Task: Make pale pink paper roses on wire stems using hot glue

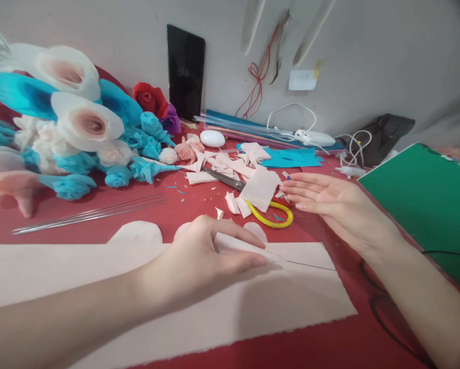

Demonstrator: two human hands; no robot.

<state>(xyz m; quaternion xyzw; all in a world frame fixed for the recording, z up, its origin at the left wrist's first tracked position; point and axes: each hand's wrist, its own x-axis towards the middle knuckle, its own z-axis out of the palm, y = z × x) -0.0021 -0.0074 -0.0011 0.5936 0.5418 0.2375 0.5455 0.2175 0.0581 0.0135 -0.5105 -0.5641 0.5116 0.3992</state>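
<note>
"Take the metal scissors with yellow loop handles as landmark. What does your feed show?"

"Far left of them, on the red surface, I see a heap of blue, white and pink flowers. Less far left, and nearer me, lie thin silver rods."

"And the hands?"

"On the scissors' near side, the left hand pinches a rolled, pale, paper-like piece between thumb and fingers, over a long pale-pink sheet. A thin dark wire pokes out rightward. Just right of the scissors, the right hand is unfolded, fingers stretched; I can't tell whether they touch the small blue bit by their tips. Farther right stands a flat green board."

"How would the roll handle?"

"Light and soft, I judge, easily creased; the wire is probably stiffer and slippery. I'd pinch gently where the roll narrows onto it."
</note>
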